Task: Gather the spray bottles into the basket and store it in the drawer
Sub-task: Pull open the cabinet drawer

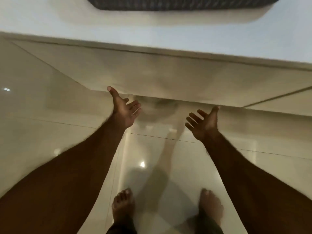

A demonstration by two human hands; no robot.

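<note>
Reaching low with left hand (125,112) and right hand (203,123) both spread and empty beneath the cream drawer front (160,81), no basket or spray bottles visible; risking fingers slipping off its handleless edge.

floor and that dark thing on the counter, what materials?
Floor: likely polished ceramic or stone tile, glossy; it mirrors lights and shows thin grout lines. Dark thing: looks woven, maybe a wicker or fabric basket; only its textured edge shows, so unsure.
</note>
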